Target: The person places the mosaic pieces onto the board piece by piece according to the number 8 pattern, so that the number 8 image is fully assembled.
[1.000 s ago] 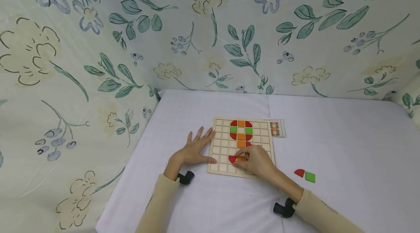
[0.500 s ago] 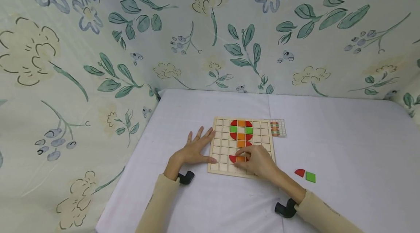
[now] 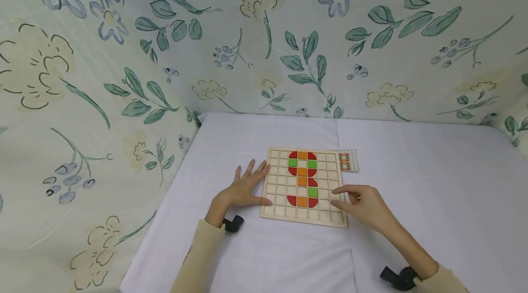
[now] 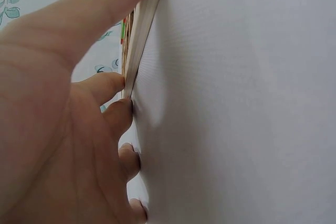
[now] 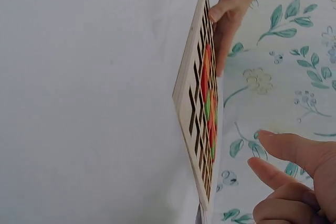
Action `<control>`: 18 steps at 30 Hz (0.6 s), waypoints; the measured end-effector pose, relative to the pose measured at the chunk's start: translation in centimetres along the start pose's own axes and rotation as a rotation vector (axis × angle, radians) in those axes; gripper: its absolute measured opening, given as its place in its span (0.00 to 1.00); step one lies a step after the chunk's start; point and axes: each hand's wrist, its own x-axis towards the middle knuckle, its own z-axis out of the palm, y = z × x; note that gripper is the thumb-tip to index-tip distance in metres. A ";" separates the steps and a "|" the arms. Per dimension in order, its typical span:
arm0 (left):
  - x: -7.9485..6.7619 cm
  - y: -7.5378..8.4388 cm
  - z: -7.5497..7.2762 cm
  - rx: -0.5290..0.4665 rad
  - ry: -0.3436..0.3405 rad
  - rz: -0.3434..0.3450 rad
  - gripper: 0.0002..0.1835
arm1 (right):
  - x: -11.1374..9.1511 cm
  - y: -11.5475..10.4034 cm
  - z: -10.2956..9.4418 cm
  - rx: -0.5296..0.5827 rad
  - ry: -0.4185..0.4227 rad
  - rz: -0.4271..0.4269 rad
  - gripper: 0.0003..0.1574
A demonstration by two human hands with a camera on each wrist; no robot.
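A wooden grid board [image 3: 280, 210] lies on the table with red quarter-round, orange square and green square tiles set in its cells. At the lower left of the pattern sits a red quarter-round tile [image 3: 292, 200], beside an orange tile [image 3: 302, 201]. My left hand [image 3: 241, 192] is spread along the board's left side, thumb on its lower left and fingertips by its edge. Over the board's right edge hovers my right hand [image 3: 365, 203], thumb and index finger apart with nothing between them, as the right wrist view also shows. The loose red and green tiles seen earlier are hidden behind this hand.
A small printed pattern card [image 3: 349, 161] lies against the board's upper right edge. White cloth [image 3: 433, 169] covers the table, with a flowered curtain behind and at the sides. A black curved piece [image 3: 399, 278] sits at the right wrist, another [image 3: 234, 223] at the left.
My right hand has let go of the red quarter-round tile at the lower left and moved right, uncovering green and red tiles on the board. My left hand stays in place.
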 end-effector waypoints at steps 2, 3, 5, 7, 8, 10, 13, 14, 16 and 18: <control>0.0 0.0 0.0 0.004 -0.001 0.000 0.61 | -0.7 0.8 -1.2 -0.030 0.032 0.020 0.17; 0.0 0.0 0.1 0.004 0.001 0.002 0.61 | -1.1 1.2 -1.8 -0.037 0.046 0.030 0.17; -0.1 0.0 0.0 0.002 0.003 0.003 0.61 | -1.8 2.0 -2.8 -0.048 0.064 0.054 0.18; -0.1 0.0 0.0 -0.001 0.005 0.005 0.61 | -2.6 2.7 -3.7 -0.058 0.074 0.081 0.19; -0.1 0.0 0.0 -0.003 0.005 0.006 0.61 | -3.0 3.1 -4.0 -0.059 0.073 0.099 0.19; -0.1 0.1 -0.1 -0.007 0.002 0.006 0.61 | -3.8 3.9 -4.6 -0.076 0.076 0.127 0.21; -0.1 0.2 -0.1 -0.013 0.002 0.006 0.61 | -4.9 5.1 -5.3 -0.090 0.072 0.161 0.23; -0.1 0.2 -0.1 -0.013 0.001 0.005 0.61 | -5.2 5.5 -5.5 -0.089 0.070 0.170 0.24; -0.1 0.2 -0.1 -0.011 0.001 0.003 0.61 | -5.9 6.3 -5.8 -0.078 0.068 0.185 0.25; -0.1 0.2 0.0 -0.009 0.001 0.003 0.61 | -6.4 7.0 -6.0 -0.060 0.063 0.202 0.26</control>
